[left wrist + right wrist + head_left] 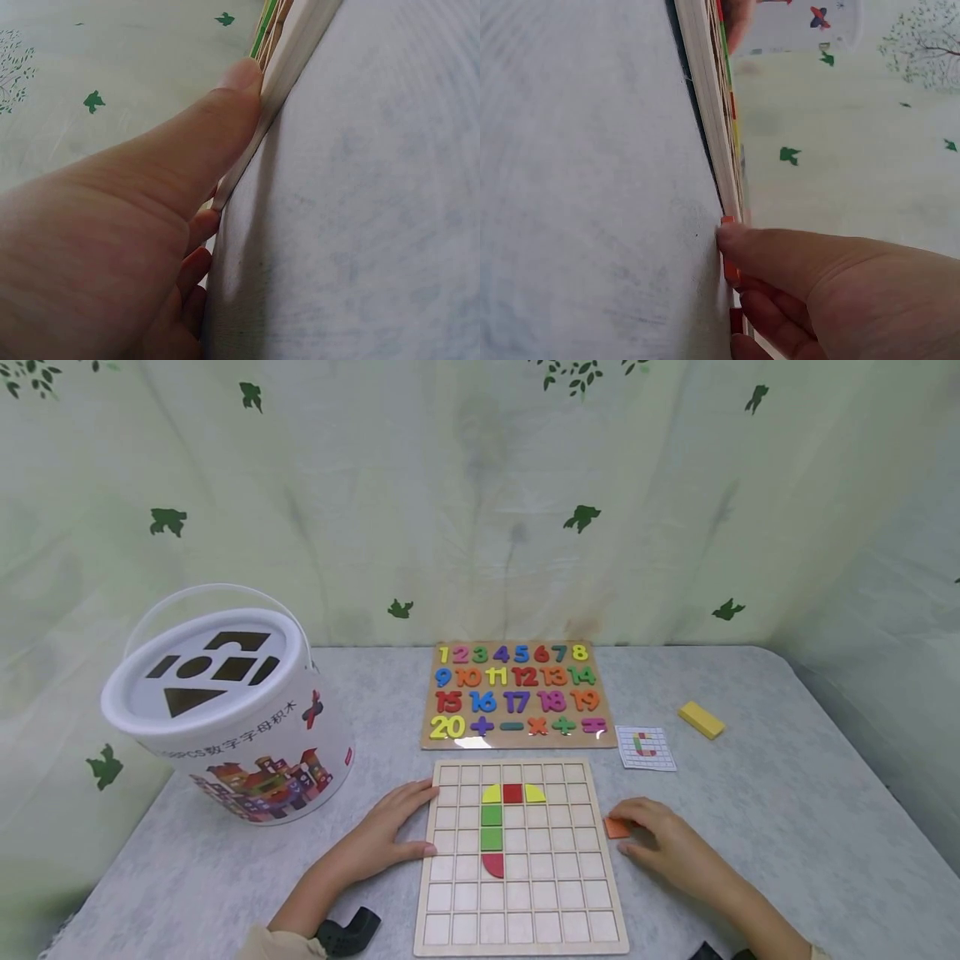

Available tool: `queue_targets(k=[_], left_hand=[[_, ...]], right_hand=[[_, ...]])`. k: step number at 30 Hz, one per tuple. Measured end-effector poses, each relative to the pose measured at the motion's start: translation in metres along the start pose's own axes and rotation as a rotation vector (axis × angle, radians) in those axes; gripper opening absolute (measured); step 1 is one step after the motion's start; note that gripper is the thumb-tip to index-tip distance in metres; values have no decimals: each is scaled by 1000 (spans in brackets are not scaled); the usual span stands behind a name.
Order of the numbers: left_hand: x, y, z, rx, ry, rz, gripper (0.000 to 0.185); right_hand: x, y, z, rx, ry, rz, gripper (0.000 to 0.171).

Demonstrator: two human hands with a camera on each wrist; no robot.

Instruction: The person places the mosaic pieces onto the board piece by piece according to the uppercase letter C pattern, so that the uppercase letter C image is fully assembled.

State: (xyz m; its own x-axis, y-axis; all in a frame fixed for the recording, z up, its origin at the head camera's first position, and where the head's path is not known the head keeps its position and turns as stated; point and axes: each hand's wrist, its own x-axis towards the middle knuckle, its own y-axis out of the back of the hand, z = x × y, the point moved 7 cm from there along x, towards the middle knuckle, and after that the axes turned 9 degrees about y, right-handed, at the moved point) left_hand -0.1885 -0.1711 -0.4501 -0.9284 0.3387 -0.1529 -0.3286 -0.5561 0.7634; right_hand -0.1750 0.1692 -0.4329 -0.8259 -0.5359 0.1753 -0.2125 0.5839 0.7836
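Observation:
A wooden grid board (517, 910) lies on the table, with yellow, red and green tiles along its upper left squares. My left hand (386, 837) rests against the board's left edge, fingertips and thumb touching the frame, thumb fairly straight in the left wrist view. Just off the right edge, my right hand (660, 843) pinches an orange tile (617, 828) between thumb and fingers. In the right wrist view a dark red piece (736, 321) shows by the lower fingers. Among the placed tiles are a red quarter-round (492, 865) and a green square (491, 839).
Behind the grid board lies a number puzzle board (517, 741). A small pattern card (656, 760) sits to its right, with a yellow block (701, 719) beyond. The white lidded bucket (247, 768) stands at the left. A printed curtain (480, 485) hangs behind the table.

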Motion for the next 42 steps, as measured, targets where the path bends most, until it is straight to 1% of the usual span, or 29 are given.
queue_targets(k=[2,9,12,16,19,21,25,27,31,35,39,42], left_hand=[[0,0,0,2,-1,0,81],[0,0,0,1,0,1,81],[0,0,0,1,-4,1,81],[0,0,0,3,-10,5,81],[0,0,-1,1,-9,6,81],[0,0,-1,-1,-9,6,81],[0,0,-1,-2,-12,4,81],[0,0,0,-1,-14,4,81],[-1,0,-1,3,-5,6,81],[-1,0,0,8,7,10,81],[-1,0,0,6,10,9,81],[-1,0,0,3,8,7,81]], right_hand=[[0,0,0,-14,18,5,27],[1,1,-1,-27,21,10,25],[1,3,-4,-49,32,11,24],[2,6,-11,-67,39,52,23],[3,10,-22,-73,68,92,26],[5,12,-32,-79,104,115,29],[9,13,-55,-69,175,140,33],[12,11,-66,-39,207,141,34],[20,0,-83,43,236,118,30],[29,-21,-90,108,210,51,25],[35,-46,-89,129,159,-35,21],[38,-58,-86,101,145,-71,21]])
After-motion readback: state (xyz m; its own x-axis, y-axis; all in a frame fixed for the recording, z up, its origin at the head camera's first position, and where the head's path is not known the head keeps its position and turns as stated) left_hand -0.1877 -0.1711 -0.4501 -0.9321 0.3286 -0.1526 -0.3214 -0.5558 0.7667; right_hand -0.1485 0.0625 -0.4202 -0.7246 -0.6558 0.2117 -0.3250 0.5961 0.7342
